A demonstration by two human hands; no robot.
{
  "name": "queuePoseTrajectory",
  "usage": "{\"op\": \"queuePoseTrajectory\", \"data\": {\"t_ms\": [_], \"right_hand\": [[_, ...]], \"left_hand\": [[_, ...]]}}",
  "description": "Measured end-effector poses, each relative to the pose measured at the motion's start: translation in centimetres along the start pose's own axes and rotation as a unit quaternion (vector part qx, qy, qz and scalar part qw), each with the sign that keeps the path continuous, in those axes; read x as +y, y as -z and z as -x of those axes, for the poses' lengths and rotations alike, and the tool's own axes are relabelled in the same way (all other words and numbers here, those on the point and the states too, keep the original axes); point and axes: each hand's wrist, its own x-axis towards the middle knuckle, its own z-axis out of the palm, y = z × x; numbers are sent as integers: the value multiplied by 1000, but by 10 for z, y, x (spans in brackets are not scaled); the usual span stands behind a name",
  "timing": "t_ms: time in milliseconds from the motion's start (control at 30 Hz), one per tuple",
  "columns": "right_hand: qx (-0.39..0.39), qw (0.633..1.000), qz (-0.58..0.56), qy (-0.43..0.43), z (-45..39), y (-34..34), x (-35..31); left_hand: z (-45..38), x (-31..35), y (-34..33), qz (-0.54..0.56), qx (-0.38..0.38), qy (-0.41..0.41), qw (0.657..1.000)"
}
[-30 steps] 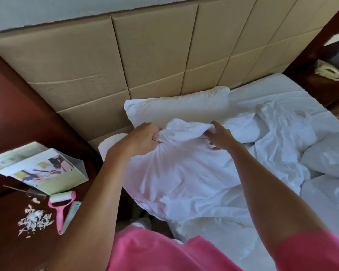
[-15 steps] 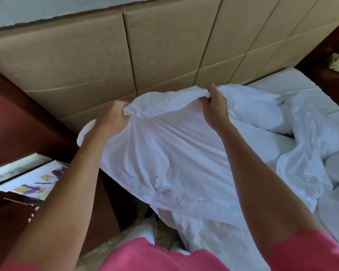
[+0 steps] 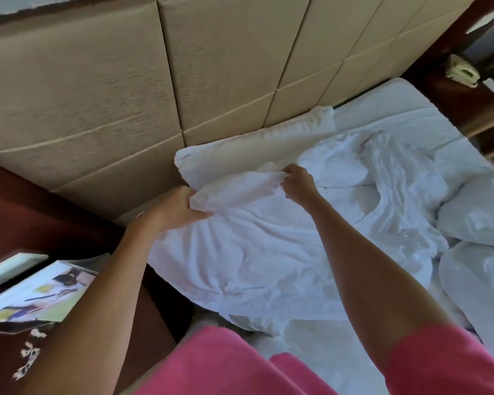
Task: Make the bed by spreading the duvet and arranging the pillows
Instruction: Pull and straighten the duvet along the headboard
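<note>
Head view looks down on the headboard [image 3: 211,81], and everything I can place, I place from it. Just below its lower edge lies 1 pillow [image 3: 254,149], long side against the padding. In front of that pillow, nearer the person, both hands hold up the edge of the duvet [image 3: 254,252], or possibly a loose cover; the white cloth makes it hard to tell which.

Left hand [image 3: 177,206] has its fingers curled round a bunched corner of the cloth, nearest the wooden end of the headboard. Right hand [image 3: 298,183] pinches the same edge further along, fingertips drawn together on a small fold. Between the 2 hands the edge sags only a little.

From how it drapes and creases, I judge it light, limp and very soft, with no stiffness to keep a shape. It should not slip from dry fingers, but a small pinch gathers only a little fabric and could pull free in a hard shake. Better holds seem to be the 2 corners, taken in full fists and well apart, so the cloth spreads flat instead of roping. Further from the headboard, the rest lies crumpled in heaps on the bed [image 3: 397,109].
</note>
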Motion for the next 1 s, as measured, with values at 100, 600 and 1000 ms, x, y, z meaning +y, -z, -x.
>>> {"op": "queuePoseTrajectory", "data": {"t_ms": [100,600,1000], "right_hand": [[5,948,-269,-169,1,8,6],[38,786,-573,-229,-32,30,-9],[133,768,-612,-132,-63,30,-99]], "left_hand": [[-7,23,0,-16,21,-53,998],[1,34,13,-60,46,-46,996],[-51,2,86,15,157,-26,987]]}}
